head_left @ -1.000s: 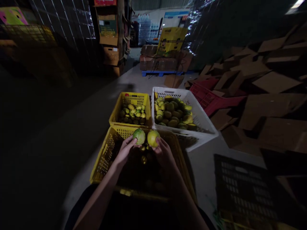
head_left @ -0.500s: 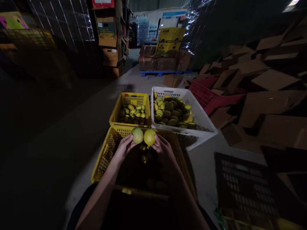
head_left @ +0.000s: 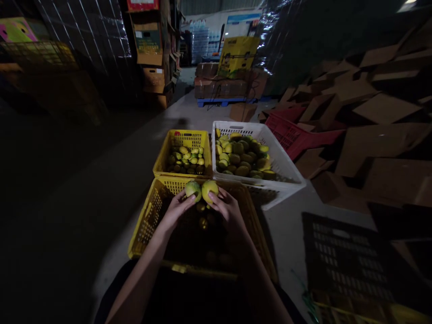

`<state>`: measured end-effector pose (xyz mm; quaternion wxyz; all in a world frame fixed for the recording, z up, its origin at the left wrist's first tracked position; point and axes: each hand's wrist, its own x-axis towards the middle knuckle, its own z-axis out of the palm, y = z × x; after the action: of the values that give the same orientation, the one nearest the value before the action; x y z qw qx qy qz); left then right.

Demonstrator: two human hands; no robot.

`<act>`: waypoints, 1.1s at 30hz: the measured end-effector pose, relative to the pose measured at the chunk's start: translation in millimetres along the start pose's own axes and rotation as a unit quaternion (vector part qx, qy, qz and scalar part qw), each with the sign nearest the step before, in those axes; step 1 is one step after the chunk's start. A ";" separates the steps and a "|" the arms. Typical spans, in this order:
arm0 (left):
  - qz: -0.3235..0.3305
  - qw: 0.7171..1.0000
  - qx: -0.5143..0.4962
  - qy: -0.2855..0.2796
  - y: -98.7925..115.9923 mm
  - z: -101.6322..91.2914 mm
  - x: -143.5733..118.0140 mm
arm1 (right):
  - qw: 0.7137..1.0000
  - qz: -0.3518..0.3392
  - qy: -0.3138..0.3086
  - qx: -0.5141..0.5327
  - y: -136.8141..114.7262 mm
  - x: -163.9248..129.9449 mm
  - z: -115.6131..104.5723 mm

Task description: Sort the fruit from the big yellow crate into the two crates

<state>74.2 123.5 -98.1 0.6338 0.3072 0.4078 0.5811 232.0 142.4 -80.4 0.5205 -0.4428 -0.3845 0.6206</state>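
Observation:
My left hand (head_left: 176,210) holds a greenish round fruit (head_left: 192,189) and my right hand (head_left: 227,209) holds a yellower fruit (head_left: 209,189). The two fruits touch side by side above the far rim of the near yellow crate (head_left: 146,225), which holds a few dim fruits (head_left: 201,222) deep inside. Straight beyond lies a smaller yellow crate (head_left: 165,155) with small green-yellow fruits. To its right stands a white crate (head_left: 285,164) filled with larger fruits.
A dark crate (head_left: 347,261) sits on the floor at my right. Red crates (head_left: 293,135) and a heap of flattened cardboard boxes (head_left: 378,117) fill the right side. Stacked cartons on a blue pallet (head_left: 229,85) stand at the back; shelving with boxes (head_left: 151,49) at the back left.
Both hands have drawn the two fruits closer together until they touch, and lowered them slightly toward the near crate's far rim. The crates have not moved.

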 end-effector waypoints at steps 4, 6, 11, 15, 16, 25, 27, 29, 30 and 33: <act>0.010 1.000 0.019 -0.012 -1.1 -0.1 0.1 | 0.999 -0.015 -0.002 -0.029 9.5 5.2 2.0; -0.001 1.000 0.006 -0.005 0.1 -1.5 1.6 | 0.999 -0.016 0.033 -0.037 10.1 7.1 1.7; -0.023 0.999 -0.031 0.035 0.9 -6.0 4.8 | 0.999 -0.016 0.037 -0.013 -1.4 4.5 -2.0; -0.038 0.996 -0.059 0.046 -0.3 -9.1 6.7 | 1.000 0.009 -0.013 0.016 -7.2 4.7 -8.7; -0.042 0.996 -0.066 0.049 -0.1 -9.5 7.5 | 1.000 0.015 -0.014 0.022 -7.4 6.0 -10.5; -0.031 0.995 -0.083 0.047 2.9 -2.4 7.5 | 0.999 0.022 -0.012 0.029 -2.8 5.5 -9.6; -0.017 0.999 -0.043 0.016 -0.9 2.0 5.7 | 1.000 0.010 -0.008 -0.008 -0.8 2.2 -5.0; 0.003 1.000 -0.016 -0.004 -6.7 5.8 5.4 | 0.999 0.013 -0.013 -0.034 0.5 0.1 -0.8; 0.011 1.000 -0.015 -0.004 -9.6 7.2 6.0 | 0.999 0.015 -0.015 -0.040 0.6 -0.6 1.0; 0.017 0.999 -0.039 0.009 -13.8 8.7 7.6 | 0.999 0.017 -0.013 -0.036 -2.5 -2.1 3.8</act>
<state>88.5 129.8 -107.0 0.6317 0.2836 0.3854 0.6099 229.3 140.6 -76.5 0.4883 -0.4598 -0.4058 0.6209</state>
